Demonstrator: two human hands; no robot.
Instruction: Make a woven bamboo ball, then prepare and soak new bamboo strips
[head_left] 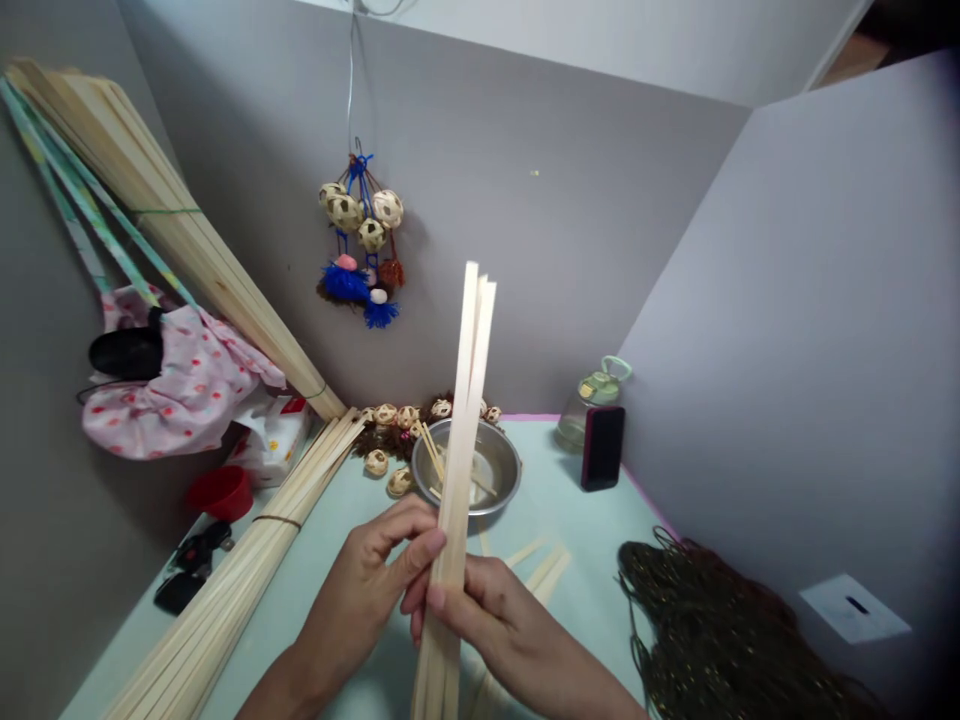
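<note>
A small bundle of pale, flat wooden strips (pixel 463 430) stands nearly upright in front of me, leaning a little right at the top. My left hand (pixel 375 575) grips it from the left, thumb pressed on its face. Just below, my right hand (pixel 506 610) is closed round the same strips from the right, its thumb across the front. Behind the bundle sits a metal bowl (pixel 506 475) with short strips in it, partly covered by the strips I hold. More loose strips (pixel 551 570) lie on the table beyond my right hand.
Long strip bundles lie (pixel 262 545) and lean (pixel 202 255) at left, near a polka-dot bag (pixel 187 390) and red cup (pixel 221 493). Woven balls (pixel 376 462) sit by the bowl; others hang (pixel 360 215) on the wall. At right are a bottle (pixel 574 415), phone (pixel 603 448) and dark cord (pixel 712 630).
</note>
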